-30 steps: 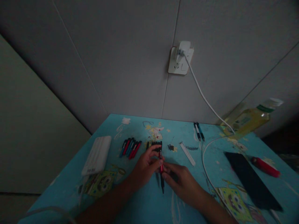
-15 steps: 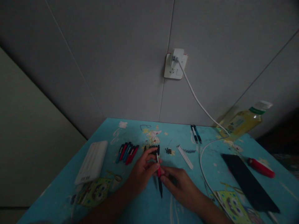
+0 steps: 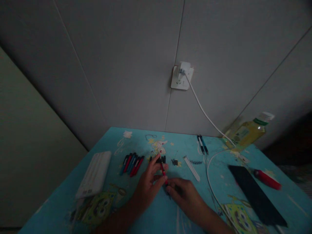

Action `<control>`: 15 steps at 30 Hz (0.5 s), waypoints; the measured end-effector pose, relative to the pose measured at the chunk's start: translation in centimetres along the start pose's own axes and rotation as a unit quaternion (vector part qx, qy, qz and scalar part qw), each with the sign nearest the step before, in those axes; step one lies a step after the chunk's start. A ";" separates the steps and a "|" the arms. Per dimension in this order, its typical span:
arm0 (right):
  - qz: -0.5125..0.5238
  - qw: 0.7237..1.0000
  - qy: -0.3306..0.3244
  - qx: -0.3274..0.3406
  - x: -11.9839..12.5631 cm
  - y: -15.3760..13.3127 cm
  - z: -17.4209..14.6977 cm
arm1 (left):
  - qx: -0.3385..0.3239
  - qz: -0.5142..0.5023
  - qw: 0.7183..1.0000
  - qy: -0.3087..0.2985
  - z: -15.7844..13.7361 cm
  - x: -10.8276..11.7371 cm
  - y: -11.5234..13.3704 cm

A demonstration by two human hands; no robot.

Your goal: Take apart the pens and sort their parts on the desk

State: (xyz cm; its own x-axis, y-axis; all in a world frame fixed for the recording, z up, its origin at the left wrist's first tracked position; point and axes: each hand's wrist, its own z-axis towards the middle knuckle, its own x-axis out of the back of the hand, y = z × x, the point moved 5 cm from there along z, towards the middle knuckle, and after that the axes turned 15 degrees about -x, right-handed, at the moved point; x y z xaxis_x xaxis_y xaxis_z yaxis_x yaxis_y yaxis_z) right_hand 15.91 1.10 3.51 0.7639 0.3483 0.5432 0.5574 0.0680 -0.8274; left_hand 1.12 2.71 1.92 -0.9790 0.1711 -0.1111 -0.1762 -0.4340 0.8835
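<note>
A slim red pen slants up from the table in front of me. My left hand is closed around its upper part, thumb and fingers against the red barrel. At the dark lower end, my right hand pinches with thumb and forefinger; its fingertips partly hide that end. Just beyond the left fingers lie several short black pen parts. To their right are a pile of small black pieces, white refills and what look like springs. Several red and blue pen barrels lie side by side on the left.
A white power bank lies at the left. Two pens rest near the wall. A white cable runs from the wall charger across the blue tabletop. Rightward are a yellow liquid bottle, a black panel and a red cylinder.
The red barrel now shows higher up between my left fingers, where a silvery rod showed before. My right fingers sit closer over the dark lower end. The view has tilted slightly up.
</note>
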 end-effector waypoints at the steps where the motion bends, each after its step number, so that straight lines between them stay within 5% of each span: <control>1: -0.006 1.000 0.011 -0.001 0.2 0.1 0.1 | -0.007 0.014 1.000 0.006 0.1 0.2 0.1; 5: -0.053 0.991 0.122 -0.029 4.2 0.8 1.2 | -0.027 0.091 0.995 0.034 0.5 1.2 0.4; 9: -0.220 0.930 0.275 -0.106 11.6 2.4 4.2 | -0.029 0.183 0.983 -0.008 0.5 1.4 0.5; 12: -0.345 0.863 0.303 -0.209 15.7 5.0 7.0 | -0.048 0.225 0.972 -0.049 0.3 0.9 0.9; 15: -0.371 0.845 0.298 -0.244 17.3 7.1 8.8 | -0.068 0.226 0.969 -0.080 0.2 0.4 1.3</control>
State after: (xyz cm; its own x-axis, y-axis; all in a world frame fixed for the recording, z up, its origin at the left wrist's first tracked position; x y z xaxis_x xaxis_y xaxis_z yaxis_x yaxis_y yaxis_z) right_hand 30.23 15.83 5.76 0.0920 -0.1626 0.9824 0.9118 -0.3828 -0.1488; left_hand 0.50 2.40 3.16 -0.9330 0.0670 0.3536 0.2431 -0.6071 0.7565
